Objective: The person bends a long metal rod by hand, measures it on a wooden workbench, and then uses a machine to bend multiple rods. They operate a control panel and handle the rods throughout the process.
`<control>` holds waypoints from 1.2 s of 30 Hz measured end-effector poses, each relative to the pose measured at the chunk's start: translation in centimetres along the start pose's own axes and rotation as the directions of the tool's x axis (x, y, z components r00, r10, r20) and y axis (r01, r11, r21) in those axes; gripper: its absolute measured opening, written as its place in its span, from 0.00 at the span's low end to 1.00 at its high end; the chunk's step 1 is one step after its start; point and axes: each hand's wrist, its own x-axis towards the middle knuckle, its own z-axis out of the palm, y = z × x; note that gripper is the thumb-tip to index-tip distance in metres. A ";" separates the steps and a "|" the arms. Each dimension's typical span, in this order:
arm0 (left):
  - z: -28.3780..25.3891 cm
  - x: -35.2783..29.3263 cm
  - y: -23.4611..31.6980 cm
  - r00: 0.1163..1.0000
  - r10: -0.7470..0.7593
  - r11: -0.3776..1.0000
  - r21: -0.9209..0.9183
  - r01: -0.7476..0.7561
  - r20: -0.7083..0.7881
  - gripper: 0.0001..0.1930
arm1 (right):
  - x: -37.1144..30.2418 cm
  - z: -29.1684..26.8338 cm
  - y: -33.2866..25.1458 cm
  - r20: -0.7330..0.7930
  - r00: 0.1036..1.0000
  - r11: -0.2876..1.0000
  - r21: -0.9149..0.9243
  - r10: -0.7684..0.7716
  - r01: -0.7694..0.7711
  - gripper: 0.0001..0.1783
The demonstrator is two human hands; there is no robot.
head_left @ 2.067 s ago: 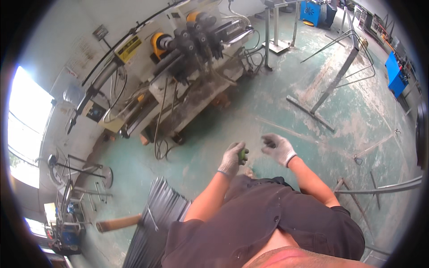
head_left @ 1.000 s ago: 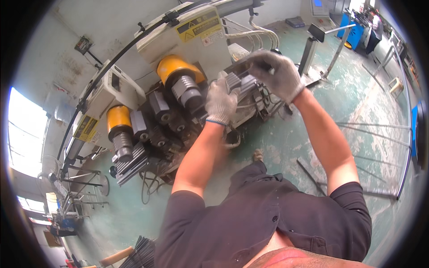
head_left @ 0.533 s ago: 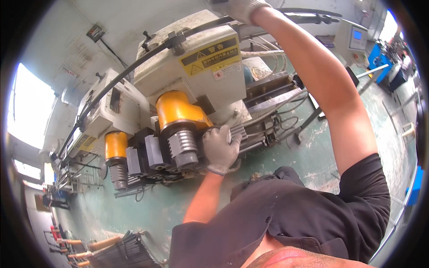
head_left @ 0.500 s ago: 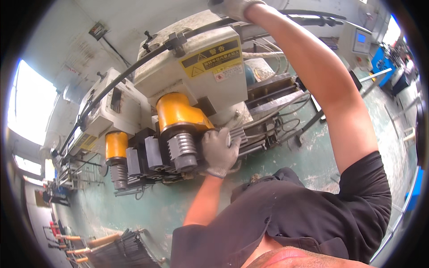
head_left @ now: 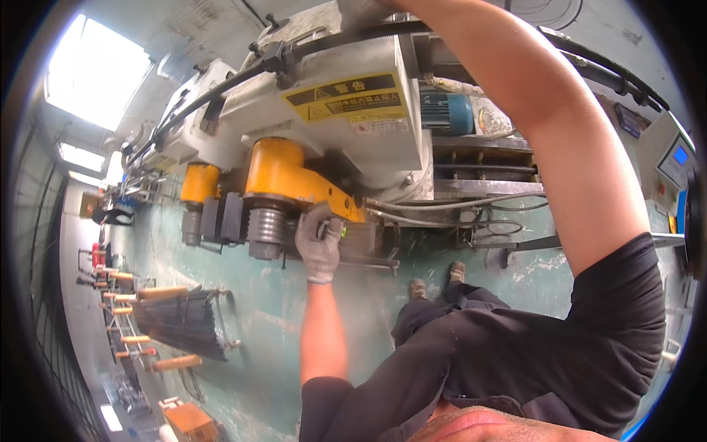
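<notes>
We are looking down past our dark shirt and trousers to our shoes standing on the green-painted floor. Our left hand, wearing a grey knit glove, is reaching forward and its fingers are curling around the edge of the clamp block at the front of the pipe-bending machine, just beside the grooved steel bending die and under the yellow swing arm. Our right arm is stretching up and over the grey machine housing; the right hand is passing out of the picture at the top edge, so we cannot tell whether its fingers are gripping anything. A dark metal tube is running along the top of the machine toward the left. Behind the housing a blue motor is sitting near flexible grey conduits. A second yellow bending head is standing further left. Off to the lower left, a bundle of dark rods is lying on a rack. At the far right, a control panel with a small blue screen is showing.
</notes>
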 end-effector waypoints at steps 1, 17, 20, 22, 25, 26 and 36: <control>0.3 0.1 0.9 0.993 -0.116 0.986 -0.122 0.113 -0.019 0.20 | -0.1 -0.4 0.8 0.040 0.999 0.998 -0.055 -0.021 0.023 0.19; 5.5 -13.2 16.3 0.779 -0.353 0.903 0.030 0.429 -0.518 0.16 | -53.7 -4.6 15.4 -0.285 0.807 0.604 0.790 0.518 -0.109 0.17; 12.2 -15.2 20.0 0.910 -0.368 0.910 -0.273 0.311 -0.191 0.17 | -63.4 -1.0 18.4 -0.154 0.780 0.417 0.897 0.607 -0.147 0.15; 17.6 -16.3 24.0 0.891 -0.448 0.788 -0.437 0.433 0.073 0.20 | -67.8 1.6 18.6 -0.011 0.647 0.282 0.906 0.762 -0.317 0.13; 24.2 -17.4 29.7 0.791 -0.465 0.589 -0.528 0.612 0.397 0.28 | -73.7 4.6 19.5 0.021 0.658 0.321 0.861 0.753 -0.395 0.14; 24.9 -17.2 31.8 0.773 -0.442 0.565 -0.529 0.634 0.455 0.32 | -73.4 5.0 18.9 0.016 0.637 0.370 0.802 0.771 -0.468 0.15; 38.9 -13.9 43.7 0.642 -0.318 0.669 -0.315 0.674 0.698 0.48 | -74.6 13.8 29.3 0.167 0.866 0.607 0.652 0.470 -0.455 0.16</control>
